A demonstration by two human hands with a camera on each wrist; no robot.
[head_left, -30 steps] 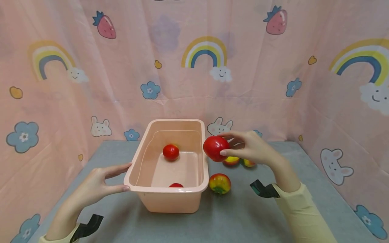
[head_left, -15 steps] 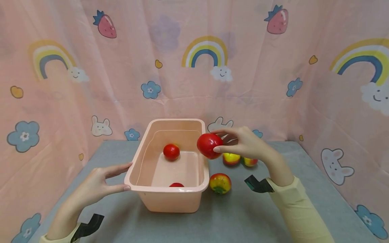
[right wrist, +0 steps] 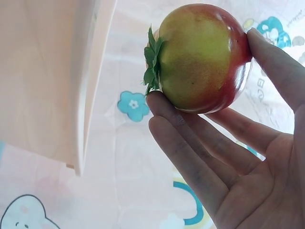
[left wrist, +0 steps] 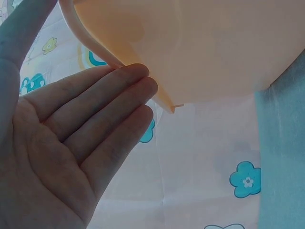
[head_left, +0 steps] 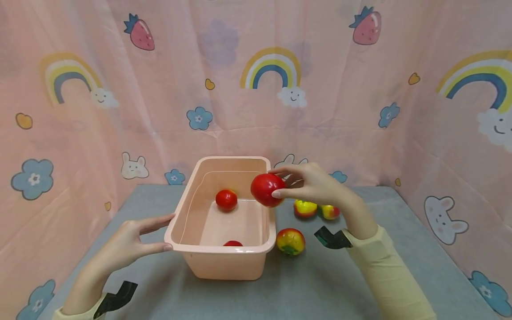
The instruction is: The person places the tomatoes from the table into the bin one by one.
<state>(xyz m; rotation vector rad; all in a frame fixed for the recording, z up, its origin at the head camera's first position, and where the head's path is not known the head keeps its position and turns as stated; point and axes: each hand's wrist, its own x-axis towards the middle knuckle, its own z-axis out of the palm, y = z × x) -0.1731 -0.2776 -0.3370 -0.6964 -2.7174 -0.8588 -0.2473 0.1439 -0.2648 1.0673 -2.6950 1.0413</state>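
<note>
My right hand [head_left: 318, 184] holds a glossy red tomato [head_left: 265, 189] between thumb and fingers, above the right rim of a peach plastic bin [head_left: 224, 263]. The right wrist view shows the tomato's yellow-green underside [right wrist: 195, 57] and its green leafy calyx [right wrist: 151, 62]. My left hand [head_left: 126, 244] touches the bin's left rim near its front corner, fingers extended; in the left wrist view these fingers [left wrist: 102, 102] lie straight against the rim. Inside the bin are a red tomato [head_left: 226, 200] and a second one [head_left: 233, 243], mostly hidden behind the front wall.
Right of the bin, a red-and-yellow tomato [head_left: 290, 241] sits on the grey table [head_left: 320, 284]. Farther back are another tomato [head_left: 305, 209] and one more [head_left: 330, 212], both partly covered by my right hand and wrist. A pink patterned curtain [head_left: 168, 98] surrounds the table.
My right hand has carried the tomato left and slightly up, from beside the bin's right rim to over it. The left hand and the bin have stayed in place.
</note>
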